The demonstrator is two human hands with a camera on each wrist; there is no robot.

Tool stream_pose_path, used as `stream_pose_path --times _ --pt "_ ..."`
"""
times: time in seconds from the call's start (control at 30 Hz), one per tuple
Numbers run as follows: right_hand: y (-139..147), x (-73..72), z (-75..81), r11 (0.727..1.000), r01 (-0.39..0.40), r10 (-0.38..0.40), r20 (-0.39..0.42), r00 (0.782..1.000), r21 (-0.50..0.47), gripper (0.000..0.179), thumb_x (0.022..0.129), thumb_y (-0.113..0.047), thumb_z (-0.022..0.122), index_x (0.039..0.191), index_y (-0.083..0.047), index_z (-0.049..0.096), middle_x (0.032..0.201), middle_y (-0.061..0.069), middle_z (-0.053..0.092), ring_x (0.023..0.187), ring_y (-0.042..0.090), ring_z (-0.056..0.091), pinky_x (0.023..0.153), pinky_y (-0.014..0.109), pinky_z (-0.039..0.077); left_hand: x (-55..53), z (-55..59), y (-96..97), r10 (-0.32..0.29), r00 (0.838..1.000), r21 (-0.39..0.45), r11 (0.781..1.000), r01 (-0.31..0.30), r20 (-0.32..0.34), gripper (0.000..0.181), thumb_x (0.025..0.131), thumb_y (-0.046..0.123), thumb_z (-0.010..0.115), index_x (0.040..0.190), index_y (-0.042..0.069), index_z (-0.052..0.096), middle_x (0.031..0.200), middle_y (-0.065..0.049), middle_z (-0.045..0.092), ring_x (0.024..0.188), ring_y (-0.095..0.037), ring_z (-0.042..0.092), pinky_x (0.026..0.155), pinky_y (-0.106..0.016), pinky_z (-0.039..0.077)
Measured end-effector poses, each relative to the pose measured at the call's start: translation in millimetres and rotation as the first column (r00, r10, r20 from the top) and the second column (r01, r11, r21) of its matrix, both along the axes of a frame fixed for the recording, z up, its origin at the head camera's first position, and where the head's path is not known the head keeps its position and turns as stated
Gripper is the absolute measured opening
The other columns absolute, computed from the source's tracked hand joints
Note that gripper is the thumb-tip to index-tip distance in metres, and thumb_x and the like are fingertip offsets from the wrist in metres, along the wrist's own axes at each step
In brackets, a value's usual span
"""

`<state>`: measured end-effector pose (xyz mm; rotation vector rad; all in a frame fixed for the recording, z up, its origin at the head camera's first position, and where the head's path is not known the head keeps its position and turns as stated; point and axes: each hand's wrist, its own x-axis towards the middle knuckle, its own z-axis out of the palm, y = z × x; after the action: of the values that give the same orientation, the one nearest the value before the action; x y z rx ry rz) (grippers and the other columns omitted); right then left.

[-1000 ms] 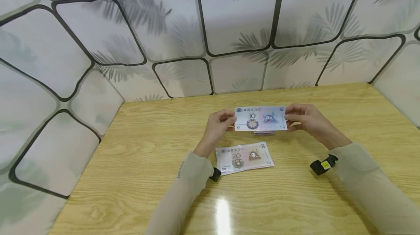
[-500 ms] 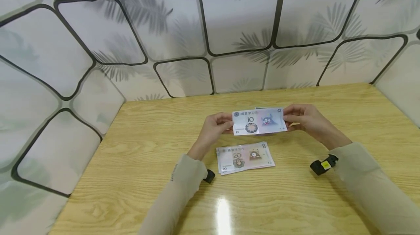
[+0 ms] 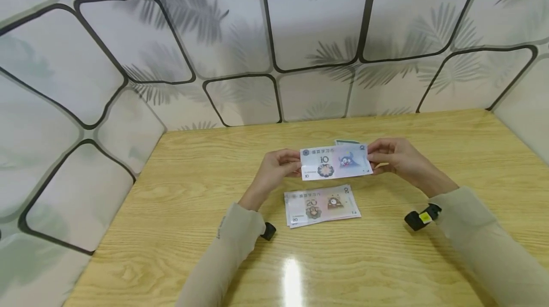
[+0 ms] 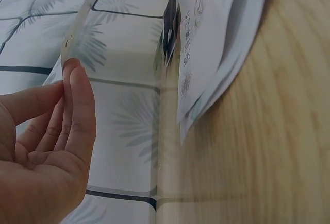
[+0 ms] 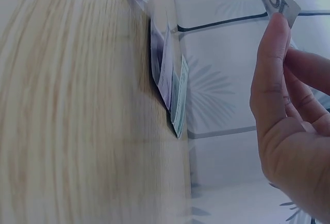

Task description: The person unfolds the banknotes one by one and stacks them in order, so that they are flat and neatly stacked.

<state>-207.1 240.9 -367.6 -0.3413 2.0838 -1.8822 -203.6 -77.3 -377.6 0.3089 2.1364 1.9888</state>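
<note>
Desk: wood-grain desk [image 3: 171, 230]; far edge, far corners and part of the left edge in view; bright glare patch [image 3: 292, 278] at the near side.
Sleeves: left sleeve [image 3: 220, 257] and right sleeve [image 3: 480, 230], beige, coming in over the near side.
Wrist units: black left wrist unit [image 3: 269, 231]; black right wrist unit [image 3: 418, 220] with a yellow patch.
20 stack: 20 notes [image 3: 323, 206] lie mid-desk, well in from the far edge, sheets slightly askew at the left end, "20" face uppermost.
Left hand: left hand [image 3: 274, 168] pinches the left end of the 10 note [image 3: 334, 161] between thumb and fingers.
Right hand: right hand [image 3: 396, 158] pinches its right end likewise.
10 note: stretched between both hands, raised off the desk, beyond the 20 stack.
Far notes: green-edged paper [image 3: 346, 142] shows behind the 10 note, nearer the far edge; the right wrist view adds purplish notes [image 5: 164, 69] beside it, count unclear, partly blurred.
Backdrop: pale wall [image 3: 240, 99] along the far edge, dark-outlined panels, grey fronds.
</note>
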Motion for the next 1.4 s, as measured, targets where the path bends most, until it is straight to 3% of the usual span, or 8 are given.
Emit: stream_pose_path --times 0.43,0.83,1.17,1.4 --pt "-2.9 1.9 -0.6 1.000 0.001 -0.001 0.013 1.000 0.009 0.012 0.101 0.005 0.055 0.103 -0.001 0.065 0.088 0.005 0.066 0.075 0.014 0.063 0.066 0.028 0.061 2.9 0.2 -5.2 -0.029 1.000 -0.020 0.999 0.029 0.011 0.023 0.096 -0.012 0.060 0.118 -0.013 0.064 0.102 -0.021 0.071 0.076 -0.015 0.068 0.088 -0.049 0.059" --pt "-8.2 2.1 -1.6 1.000 -0.024 0.025 0.031 0.999 -0.002 0.015 0.101 0.005 0.055 0.102 -0.004 0.066 0.090 0.003 0.068 0.077 0.013 0.064 0.065 0.027 0.059 5.2 -5.3 -18.7 -0.135 0.990 0.024 0.991 0.134 0.046 0.026 0.097 -0.011 0.058 0.122 -0.017 0.060 0.106 -0.020 0.070 0.080 -0.015 0.069 0.083 -0.034 0.061" --pt "-9.9 4.5 -3.6 0.997 -0.061 0.061 0.008 0.998 -0.041 0.016 0.101 0.006 0.055 0.100 -0.005 0.067 0.090 0.004 0.069 0.076 0.014 0.065 0.065 0.028 0.060 8.5 -4.0 -23.5 -0.159 0.984 0.026 0.987 0.157 0.081 0.025 0.098 -0.010 0.058 0.122 -0.016 0.061 0.105 -0.017 0.071 0.081 -0.016 0.069 0.082 -0.032 0.061" --pt "-13.0 7.3 -3.9 0.998 -0.060 0.060 0.021 0.998 -0.006 0.013 0.101 0.007 0.053 0.102 -0.001 0.064 0.092 0.005 0.068 0.078 0.014 0.066 0.067 0.027 0.060 11.7 -3.0 -27.3 -0.174 0.983 0.004 0.985 0.174 0.062 0.023 0.098 -0.010 0.058 0.119 -0.017 0.061 0.105 -0.020 0.071 0.080 -0.015 0.069 0.080 -0.031 0.061"
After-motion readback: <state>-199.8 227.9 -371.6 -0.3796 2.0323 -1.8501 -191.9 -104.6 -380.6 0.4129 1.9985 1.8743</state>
